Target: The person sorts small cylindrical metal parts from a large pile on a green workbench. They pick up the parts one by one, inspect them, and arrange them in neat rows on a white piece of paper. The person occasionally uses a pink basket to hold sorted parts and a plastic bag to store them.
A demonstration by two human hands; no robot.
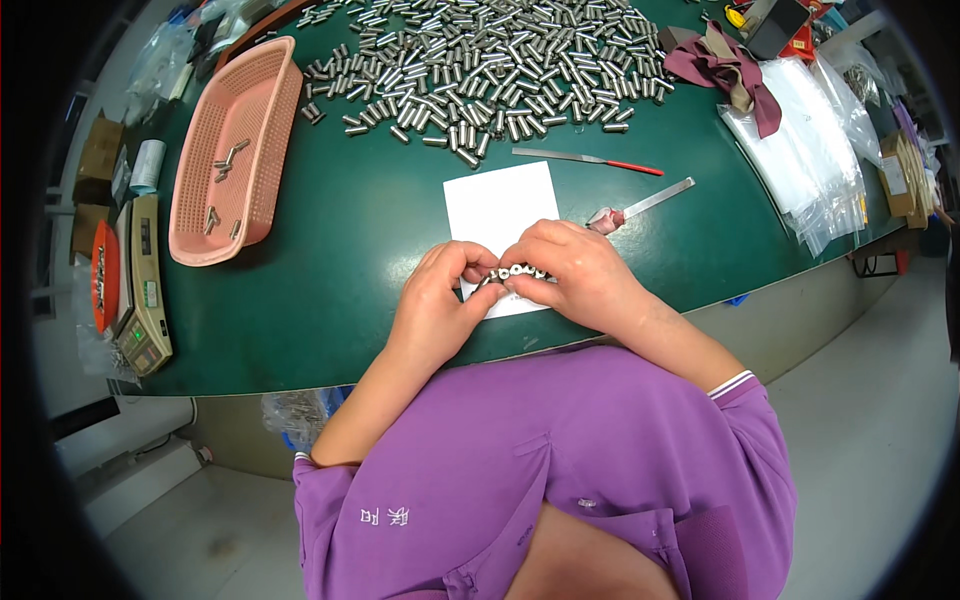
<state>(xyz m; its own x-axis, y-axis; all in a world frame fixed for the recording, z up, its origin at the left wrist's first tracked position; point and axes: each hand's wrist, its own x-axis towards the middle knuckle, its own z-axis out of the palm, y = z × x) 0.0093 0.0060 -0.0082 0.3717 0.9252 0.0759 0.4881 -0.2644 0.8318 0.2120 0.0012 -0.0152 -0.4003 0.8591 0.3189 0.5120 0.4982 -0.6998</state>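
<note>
Over a white sheet of paper [502, 205], my left hand [432, 297] and my right hand [580, 275] pinch a short row of small metal cylinders [517, 270] from both sides. The round ends of several cylinders show between my thumbs and fingertips, with dark holes in some of them. My fingers cover the rest of the row. Just beyond my right hand lies a flat metal file [658, 200] with its handle wrapped in pinkish cloth. A thinner file [590, 160] with a red handle rests farther off, above the paper.
A large heap of metal cylinders [490, 70] covers the far part of the green table [350, 310]. At left stand a pink plastic basket [265, 185] holding a few cylinders and a digital scale [143, 290]. Clear plastic bags [800, 150] and a maroon cloth [735, 75] lie at right.
</note>
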